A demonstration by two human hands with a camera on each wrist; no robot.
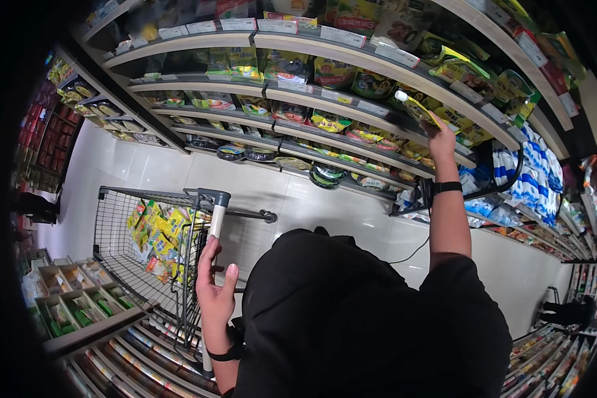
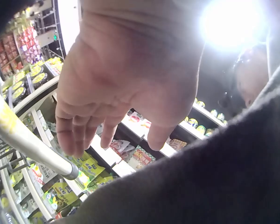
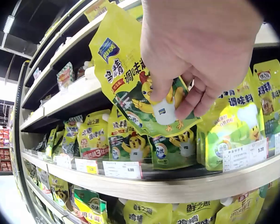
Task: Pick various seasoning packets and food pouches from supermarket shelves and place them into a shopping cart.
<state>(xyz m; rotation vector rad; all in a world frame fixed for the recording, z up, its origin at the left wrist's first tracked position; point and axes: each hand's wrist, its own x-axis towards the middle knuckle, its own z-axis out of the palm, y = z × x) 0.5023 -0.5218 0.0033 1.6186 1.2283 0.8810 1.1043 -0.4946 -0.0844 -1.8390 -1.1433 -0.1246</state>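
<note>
The right hand (image 1: 442, 140) reaches out to the shelf and grips a yellow-green seasoning pouch (image 1: 414, 109) with a white cap. Close up, the right hand (image 3: 196, 60) pinches the front of the pouch (image 3: 126, 70), which tilts in front of similar pouches (image 3: 130, 144) standing on the shelf. The left hand (image 1: 217, 285) is beside the white handle (image 1: 217, 222) of a shopping cart, its fingers extended. In the left wrist view the left hand (image 2: 126, 79) holds nothing, and the cart handle (image 2: 32, 135) passes to its left.
Yellow packets (image 1: 162, 232) lie in the wire cart (image 1: 116, 265) at left. Curved shelves (image 1: 325, 46) of pouches span the front. Blue-and-white bags (image 1: 534, 172) are stacked at right. Another person (image 1: 567, 312) stands at far right, near a cart.
</note>
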